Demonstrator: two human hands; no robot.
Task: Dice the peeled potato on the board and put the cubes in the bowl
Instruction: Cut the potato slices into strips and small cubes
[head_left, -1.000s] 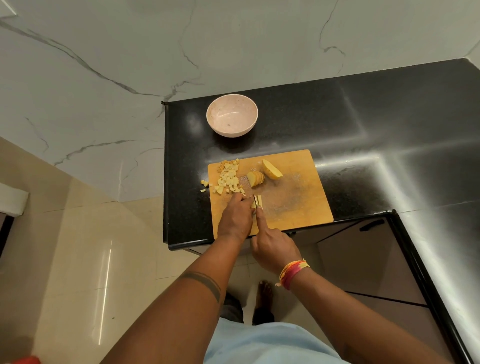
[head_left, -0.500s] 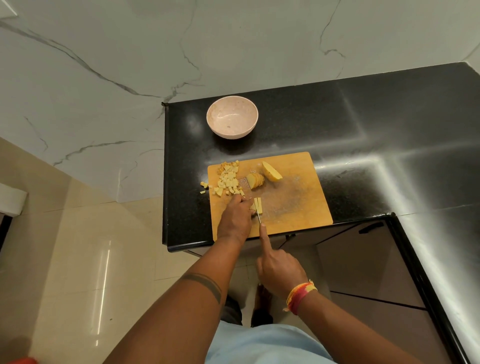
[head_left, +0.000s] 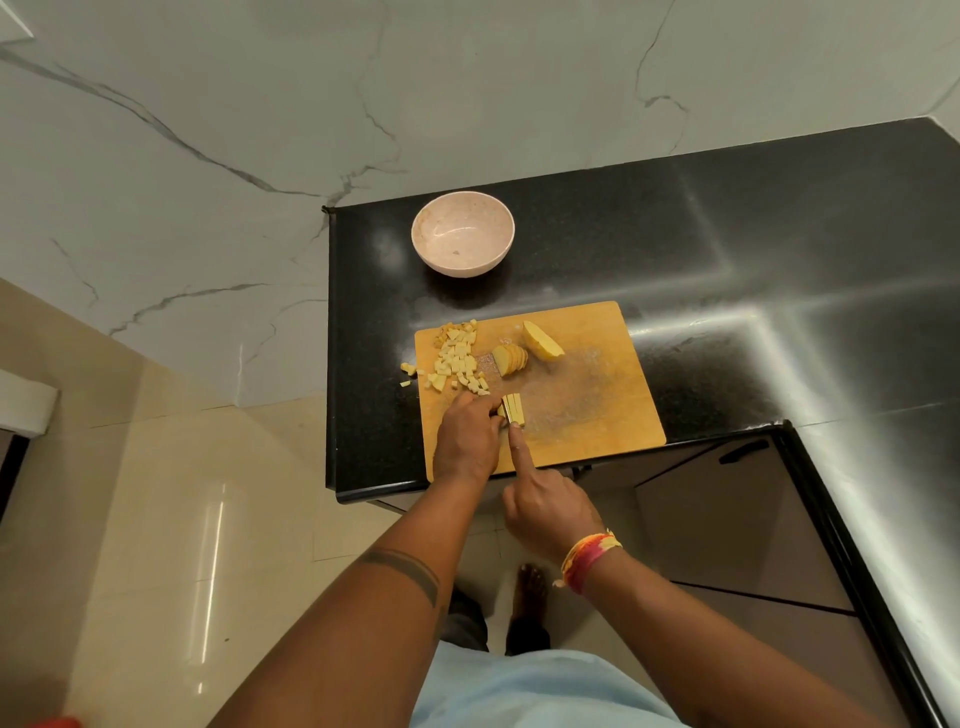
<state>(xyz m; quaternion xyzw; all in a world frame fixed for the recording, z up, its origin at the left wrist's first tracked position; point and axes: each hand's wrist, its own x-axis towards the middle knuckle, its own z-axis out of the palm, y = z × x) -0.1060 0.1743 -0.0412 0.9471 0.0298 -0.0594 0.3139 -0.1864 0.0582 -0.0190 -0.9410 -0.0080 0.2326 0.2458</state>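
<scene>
A wooden cutting board (head_left: 587, 405) lies on the black counter. On its near left part my left hand (head_left: 465, 439) pinches a small stack of potato strips (head_left: 513, 408). My right hand (head_left: 545, 501) grips a knife whose blade, mostly hidden, runs under its outstretched forefinger to the strips. A pile of potato cubes (head_left: 457, 358) lies at the board's left edge, with two cubes (head_left: 408, 373) off the board on the counter. A fan of potato slices (head_left: 511, 359) and an uncut wedge (head_left: 543, 343) lie at the board's far middle. The pink bowl (head_left: 462, 233) stands empty beyond the board.
The black counter (head_left: 727, 249) ends at a left edge just beside the board and turns a corner on the right. A marble wall rises behind. Cabinet doors and a tiled floor lie below the counter's front edge.
My right hand with the knife drew back toward me, then came forward again to the strips. My left hand stayed on the strips.
</scene>
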